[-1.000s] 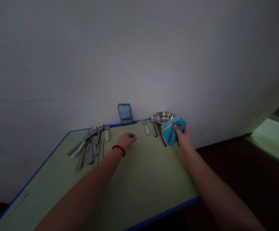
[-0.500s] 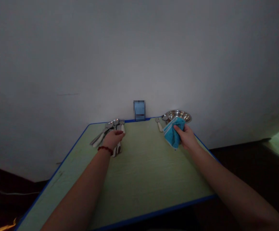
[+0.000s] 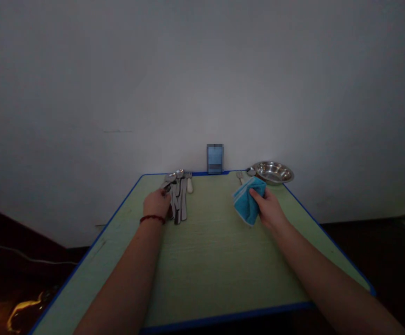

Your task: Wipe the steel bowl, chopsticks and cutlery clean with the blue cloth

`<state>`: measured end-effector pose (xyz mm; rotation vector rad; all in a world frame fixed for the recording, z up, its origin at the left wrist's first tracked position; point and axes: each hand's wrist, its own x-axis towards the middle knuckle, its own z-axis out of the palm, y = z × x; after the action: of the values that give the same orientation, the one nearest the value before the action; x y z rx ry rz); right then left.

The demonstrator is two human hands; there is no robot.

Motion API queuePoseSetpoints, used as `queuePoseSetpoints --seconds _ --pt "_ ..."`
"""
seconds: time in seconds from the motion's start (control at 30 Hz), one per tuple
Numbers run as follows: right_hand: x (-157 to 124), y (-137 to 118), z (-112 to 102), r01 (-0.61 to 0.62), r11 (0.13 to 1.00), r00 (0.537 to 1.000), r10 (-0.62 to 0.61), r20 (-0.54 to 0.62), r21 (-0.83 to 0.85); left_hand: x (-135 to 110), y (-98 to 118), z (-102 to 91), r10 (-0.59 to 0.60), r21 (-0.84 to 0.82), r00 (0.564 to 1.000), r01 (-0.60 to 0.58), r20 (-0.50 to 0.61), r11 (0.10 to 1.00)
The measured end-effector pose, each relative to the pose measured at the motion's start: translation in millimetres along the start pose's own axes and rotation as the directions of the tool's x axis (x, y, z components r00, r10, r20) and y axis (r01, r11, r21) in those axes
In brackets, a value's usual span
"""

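Observation:
My left hand (image 3: 156, 204), with a dark red bead bracelet at its wrist, is at the left side of a heap of metal cutlery (image 3: 178, 197). Its fingers are curled in at the heap, and what they grip is hidden. Spoons, knives and a pale-handled fork (image 3: 189, 182) show in the heap. My right hand (image 3: 270, 207) is closed on a folded blue cloth (image 3: 248, 204), holding it over the table's right half. Beyond the cloth lie another fork (image 3: 240, 177) and a spoon (image 3: 251, 171), partly covered by it.
A shiny metal bowl (image 3: 274, 173) stands at the far right corner of the pale green table (image 3: 209, 260), which has a blue edge. A blurred, screen-like object (image 3: 215, 159) is upright at the back edge against the grey wall (image 3: 202, 83).
My left hand has shifted from over the middle of the cutlery heap to its left side, fingers curling in. The cloth is lower and nearer me. The camera view has turned slightly left.

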<state>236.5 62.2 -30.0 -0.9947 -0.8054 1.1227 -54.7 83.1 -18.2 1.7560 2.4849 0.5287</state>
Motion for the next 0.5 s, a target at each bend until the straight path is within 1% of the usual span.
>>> queuePoseSetpoints --seconds 0.13,0.3,0.5 --pt "-4.5 -6.2 -5.9 -0.012 0.999 1.000 0.014 -0.027 0.048 0.9 2.0 7.5 0.033 0.081 0.999 -0.034 0.007 0.996" --pt "-7.9 -10.2 -5.6 -0.001 0.998 1.000 0.002 -0.017 0.055 0.4 9.3 14.9 0.053 0.166 0.998 -0.060 0.044 0.984" --pt "-8.5 -10.3 -4.5 -0.005 0.998 0.999 0.007 -0.041 0.065 -4.3 18.9 22.3 0.052 0.250 0.997 -0.067 0.063 0.966"
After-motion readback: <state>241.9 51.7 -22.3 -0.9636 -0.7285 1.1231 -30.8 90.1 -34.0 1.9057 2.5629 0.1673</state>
